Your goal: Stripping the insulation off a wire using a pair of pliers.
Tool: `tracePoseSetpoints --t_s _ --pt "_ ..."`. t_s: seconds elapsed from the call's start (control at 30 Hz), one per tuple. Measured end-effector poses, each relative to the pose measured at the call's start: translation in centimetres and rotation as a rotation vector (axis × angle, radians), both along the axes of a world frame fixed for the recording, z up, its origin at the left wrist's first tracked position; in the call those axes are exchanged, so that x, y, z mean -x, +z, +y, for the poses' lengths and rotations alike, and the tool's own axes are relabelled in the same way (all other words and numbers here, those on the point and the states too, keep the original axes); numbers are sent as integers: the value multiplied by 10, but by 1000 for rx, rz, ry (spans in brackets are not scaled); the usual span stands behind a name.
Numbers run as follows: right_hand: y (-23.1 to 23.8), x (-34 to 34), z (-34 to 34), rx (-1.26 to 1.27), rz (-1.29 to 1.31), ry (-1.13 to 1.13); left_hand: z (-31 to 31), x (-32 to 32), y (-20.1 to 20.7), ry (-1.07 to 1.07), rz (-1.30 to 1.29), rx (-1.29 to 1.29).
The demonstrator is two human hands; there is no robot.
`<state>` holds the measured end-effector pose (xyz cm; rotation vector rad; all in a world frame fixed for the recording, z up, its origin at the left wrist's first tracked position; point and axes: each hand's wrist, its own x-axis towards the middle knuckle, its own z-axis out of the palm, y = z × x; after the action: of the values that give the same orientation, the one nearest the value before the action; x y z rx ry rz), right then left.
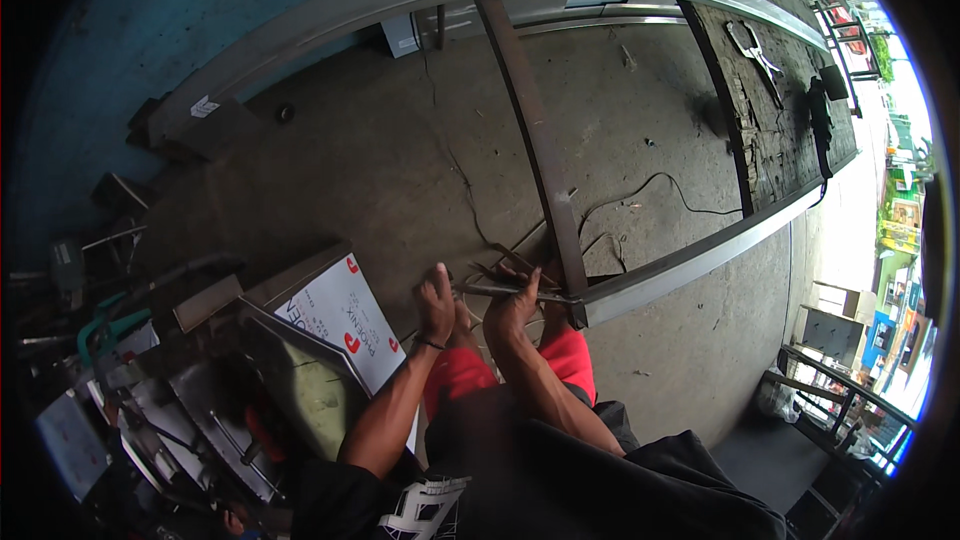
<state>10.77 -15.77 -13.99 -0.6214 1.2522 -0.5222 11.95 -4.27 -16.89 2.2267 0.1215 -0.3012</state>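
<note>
I have one slim metal bar (485,289) just left of the brown crossbar (535,140)'s near end, my one right hand (513,308) curled around it. Farther left of the crossbar, I can't tell whether my left hand (436,305) pinches anything; one locking clamp (755,60) lies to its right.

Clamp (766,66) on board (768,135), crossbar (531,130) left of board, box (335,315) further left

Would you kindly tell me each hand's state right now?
Left hand: cannot be told whether it grips anything.
Right hand: closed around a slim metal tool.
</note>
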Motion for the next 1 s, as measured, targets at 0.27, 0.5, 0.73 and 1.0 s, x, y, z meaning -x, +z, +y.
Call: tracePoseSetpoints --t_s 0.27,0.5,0.73,1.0 --pt "31 -20 0 -118 -7 -148 -4 -39 16 -119 -11 -75" --pt "14 -20 1 -52 -36 -188 5 -65 39 -250 335 -61" --pt "5 -8 2 -11 -51 -146 25 -36 54 -311 -171 141" --pt "9 -4 -1 2 -55 -99 6 -23 10 -107 -42 115"
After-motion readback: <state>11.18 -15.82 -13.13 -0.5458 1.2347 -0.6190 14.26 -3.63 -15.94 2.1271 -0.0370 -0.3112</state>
